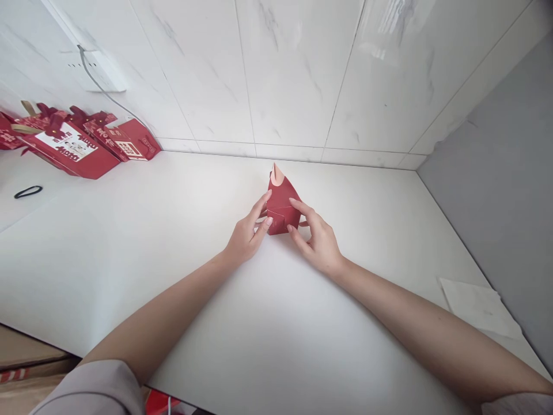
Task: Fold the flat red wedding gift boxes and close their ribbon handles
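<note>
A small dark-red folded paper box [283,199] stands on the white table, with a pointed top and a pale peach rounded flap at its tip. A creased panel with a slit shows on its near side. My left hand [250,230] is closed on the box's left edge, thumb at the low front corner and index finger higher up. From the right, my right hand [317,239] holds the other side, index finger on the upper face and thumb against the low front. The other fingers of both hands are partly hidden behind the box.
Several red printed gift boxes with ribbon handles [82,144] stand at the back left by the tiled wall. A black loop [28,192] lies in front of them. A cable [103,89] runs down from a wall socket. White tissue [479,305] lies at the right edge.
</note>
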`<state>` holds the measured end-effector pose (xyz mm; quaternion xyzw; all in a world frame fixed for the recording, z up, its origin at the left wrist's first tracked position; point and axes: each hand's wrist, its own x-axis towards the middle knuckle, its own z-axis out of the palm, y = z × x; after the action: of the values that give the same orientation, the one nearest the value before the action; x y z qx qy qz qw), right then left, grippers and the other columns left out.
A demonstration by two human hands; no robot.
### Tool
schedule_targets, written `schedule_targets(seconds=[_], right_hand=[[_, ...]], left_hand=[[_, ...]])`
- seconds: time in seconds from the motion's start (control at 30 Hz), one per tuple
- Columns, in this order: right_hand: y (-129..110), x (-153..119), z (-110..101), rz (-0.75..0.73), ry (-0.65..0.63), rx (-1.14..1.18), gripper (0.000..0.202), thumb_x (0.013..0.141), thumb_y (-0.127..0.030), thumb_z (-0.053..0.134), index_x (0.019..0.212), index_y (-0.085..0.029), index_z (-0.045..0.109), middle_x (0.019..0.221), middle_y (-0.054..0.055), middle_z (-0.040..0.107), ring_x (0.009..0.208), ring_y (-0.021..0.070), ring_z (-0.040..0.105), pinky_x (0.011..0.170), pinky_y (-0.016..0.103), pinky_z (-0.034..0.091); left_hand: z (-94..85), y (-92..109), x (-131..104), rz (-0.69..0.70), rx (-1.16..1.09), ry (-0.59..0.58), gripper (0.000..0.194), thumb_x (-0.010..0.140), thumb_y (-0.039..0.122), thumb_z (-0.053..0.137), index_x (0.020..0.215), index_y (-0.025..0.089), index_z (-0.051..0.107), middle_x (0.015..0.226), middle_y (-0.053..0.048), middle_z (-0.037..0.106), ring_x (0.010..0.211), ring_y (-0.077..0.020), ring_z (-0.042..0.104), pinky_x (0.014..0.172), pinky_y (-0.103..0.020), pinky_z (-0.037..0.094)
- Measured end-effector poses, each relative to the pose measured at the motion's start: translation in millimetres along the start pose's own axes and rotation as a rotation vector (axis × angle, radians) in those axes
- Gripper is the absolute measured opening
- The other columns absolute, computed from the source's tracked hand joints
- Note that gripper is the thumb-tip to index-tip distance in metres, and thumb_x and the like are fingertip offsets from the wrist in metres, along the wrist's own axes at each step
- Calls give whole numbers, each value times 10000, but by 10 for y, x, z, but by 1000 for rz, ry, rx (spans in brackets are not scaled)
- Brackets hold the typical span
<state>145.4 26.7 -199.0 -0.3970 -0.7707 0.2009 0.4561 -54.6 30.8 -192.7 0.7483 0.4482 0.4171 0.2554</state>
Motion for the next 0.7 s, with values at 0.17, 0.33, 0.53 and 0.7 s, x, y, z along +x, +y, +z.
schedule_targets(seconds=[0.17,0.33,0.53,0.7], right_hand=[[-75,-9,-24,-64,79,77,311,934,-281,520,1243,-254,500,1438,107,494,1246,243,544,948,421,528],[-65,0,-20,37,104,232,151,945,-334,516,836,-230,503,1089,87,661,958,206,654,807,362,542],[39,31,12,217,-58,215,266,891,-478,578,867,-236,469,823,5,616,694,156,611,656,297,512],[93,65,-29,186,-188,-72,300,878,-514,571,881,-234,462,858,11,641,706,167,612,623,283,467]], left_hand=[[7,-27,-54,91,-1,6,559,970,303,456,1499,290,272,1495,-114,436,1303,-244,519,910,-330,557],[-20,-64,-74,274,-92,19,460,881,300,583,1307,229,424,1376,-147,510,1233,-266,552,981,-436,505],[-33,-54,-12,-76,100,28,434,843,353,628,1225,249,450,1044,-41,631,880,-163,633,617,-240,490],[-45,-41,12,-113,410,-172,219,935,409,469,894,205,535,770,1,612,664,-150,571,605,-281,441]])
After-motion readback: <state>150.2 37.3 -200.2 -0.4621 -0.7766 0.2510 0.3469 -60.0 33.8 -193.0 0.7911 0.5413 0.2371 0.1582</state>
